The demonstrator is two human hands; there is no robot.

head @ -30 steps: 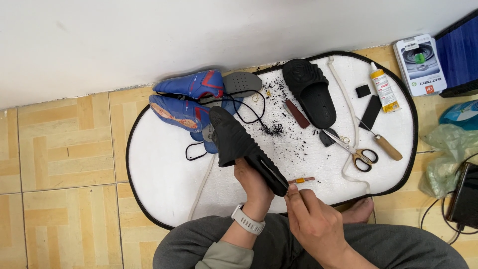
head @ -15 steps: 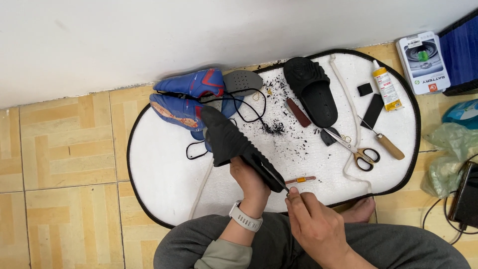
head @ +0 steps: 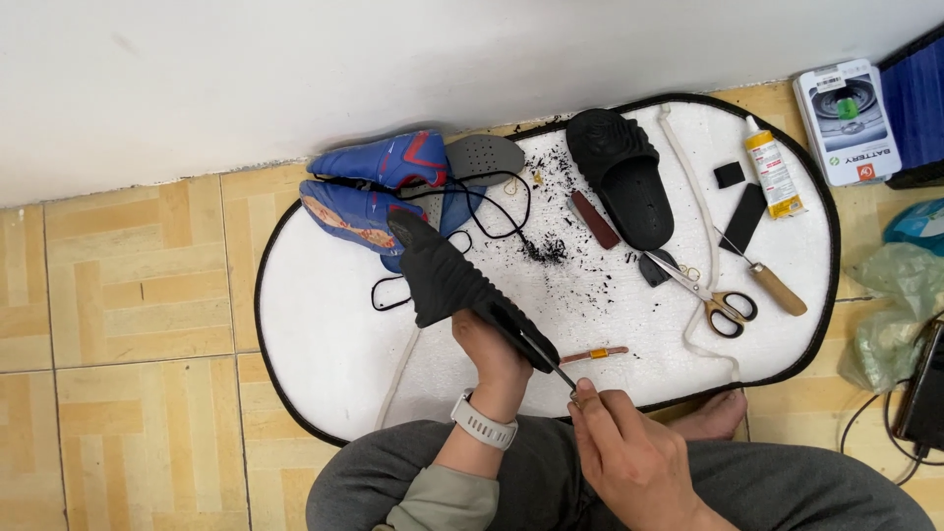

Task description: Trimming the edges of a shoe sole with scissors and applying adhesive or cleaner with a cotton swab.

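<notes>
wall (head: 295, 69): plain white | floor (head: 128, 295): tan parquet-pattern tiles

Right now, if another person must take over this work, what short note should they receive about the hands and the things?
Left hand: grips the black shoe, held above the white mat.
Right hand: pinches a thin tool whose tip is at the shoe's heel end.
On the mat: black slipper, scissors, awl with wooden handle, glue tube, blue shoes.
Done: black crumbs lie scattered on the mat.
Left: work at the heel end is unfinished.
</notes>
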